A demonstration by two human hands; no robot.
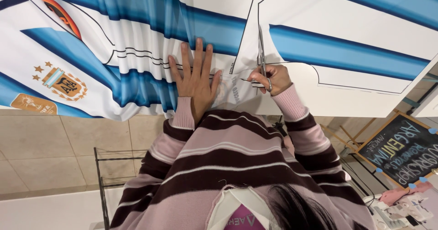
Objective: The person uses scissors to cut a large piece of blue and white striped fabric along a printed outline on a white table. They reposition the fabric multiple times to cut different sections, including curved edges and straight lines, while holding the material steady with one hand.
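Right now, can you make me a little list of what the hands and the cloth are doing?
Left hand: pressed flat, fingers spread, on the white and sky-blue striped printed fabric
Right hand: gripping slim metal scissors
Scissors: blades on a black printed outline
Fabric: rumpled in folds beside the left hand, smooth on the other side
Sleeves: pink with dark stripes
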